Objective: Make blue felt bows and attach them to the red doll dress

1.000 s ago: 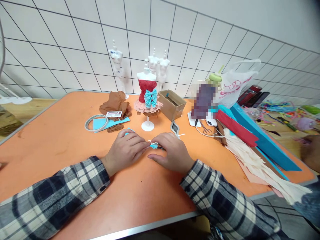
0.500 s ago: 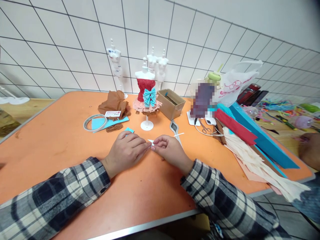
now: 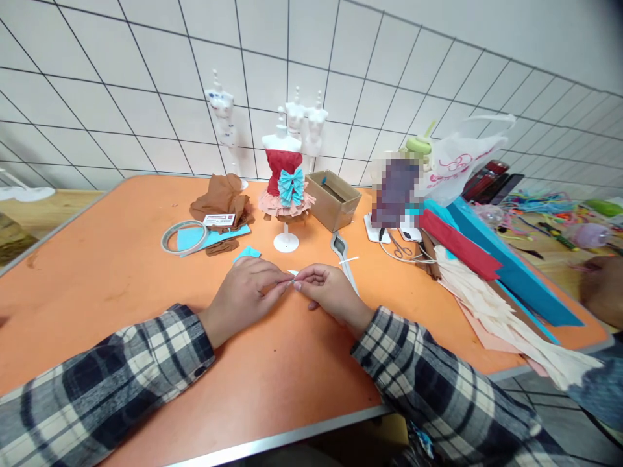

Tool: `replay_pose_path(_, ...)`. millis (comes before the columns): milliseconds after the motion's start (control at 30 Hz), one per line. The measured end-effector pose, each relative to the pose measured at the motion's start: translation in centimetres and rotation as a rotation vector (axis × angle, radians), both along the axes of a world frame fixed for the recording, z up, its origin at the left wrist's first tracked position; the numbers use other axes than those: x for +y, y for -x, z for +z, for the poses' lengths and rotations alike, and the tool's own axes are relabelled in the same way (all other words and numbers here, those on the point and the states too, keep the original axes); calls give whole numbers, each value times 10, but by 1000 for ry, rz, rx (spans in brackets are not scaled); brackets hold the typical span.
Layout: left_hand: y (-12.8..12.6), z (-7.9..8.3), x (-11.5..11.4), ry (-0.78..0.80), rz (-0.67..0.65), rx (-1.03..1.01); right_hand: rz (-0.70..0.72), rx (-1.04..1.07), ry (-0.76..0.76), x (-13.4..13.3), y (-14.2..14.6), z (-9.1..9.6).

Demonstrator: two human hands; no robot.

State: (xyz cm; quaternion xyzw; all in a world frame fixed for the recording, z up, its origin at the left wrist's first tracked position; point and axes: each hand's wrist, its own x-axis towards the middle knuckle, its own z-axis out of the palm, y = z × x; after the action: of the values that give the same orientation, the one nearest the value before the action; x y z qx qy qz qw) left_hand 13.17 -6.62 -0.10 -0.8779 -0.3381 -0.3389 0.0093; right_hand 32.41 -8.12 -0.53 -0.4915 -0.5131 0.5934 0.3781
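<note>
My left hand (image 3: 250, 292) and my right hand (image 3: 333, 292) meet above the orange table (image 3: 272, 395), fingertips pinched almost together. Between them is a small whitish piece (image 3: 293, 273), mostly hidden by the fingers; its kind I cannot make out. Just beyond my left hand lies a light-blue paper scrap (image 3: 248, 253). A small white mannequin (image 3: 282, 143) stands behind my hands, wearing a red bodice (image 3: 277, 170), a pink ruffled skirt (image 3: 275, 204) and a blue pleated bow (image 3: 291, 187). Past my right hand are grey tongs or a similar tool (image 3: 339, 245) and a thin white stick (image 3: 349, 260).
On the left are a tape roll (image 3: 168, 237), brown crepe paper (image 3: 217, 194) and a small white box (image 3: 219, 220). A cardboard box (image 3: 341, 211), scissors (image 3: 402, 248) and coloured paper (image 3: 460, 245) lie to the right. Another person's hand (image 3: 603, 292) shows at the right edge.
My fingertips have drawn closer together, and less of the small white piece shows between them. My right fingers are slightly more curled. The view has shifted very slightly.
</note>
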Motion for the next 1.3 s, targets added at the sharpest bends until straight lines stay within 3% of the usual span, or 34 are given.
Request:
replay_pose_path(200,-2,0,1,274,-12,-158,-15,-167,-197,-1,1,2)
replay_pose_path(433,6,-3,14,586,-220,-181,105,-378,-455,1,-7,0)
replay_pose_path(600,6,-3,15,758,-211,-168,157,-451,-591,2,-9,-1)
replay_pose_path(667,5,-1,13,822,-182,-173,145,-435,-587,2,-9,-2)
replay_pose_path(733,4,0,12,847,-137,-180,92,-359,-481,3,-8,-3)
replay_pose_path(900,2,1,9,731,-111,-205,117,-139,-62,5,-6,-2)
replay_pose_path(1000,2,2,8,674,-119,-205,155,-46,23,6,-7,-1)
replay_pose_path(1167,1,3,8,707,-105,-222,158,-64,-78,5,-7,-4)
replay_pose_path(1300,2,3,8,868,-102,-308,102,-298,-434,3,-7,-4)
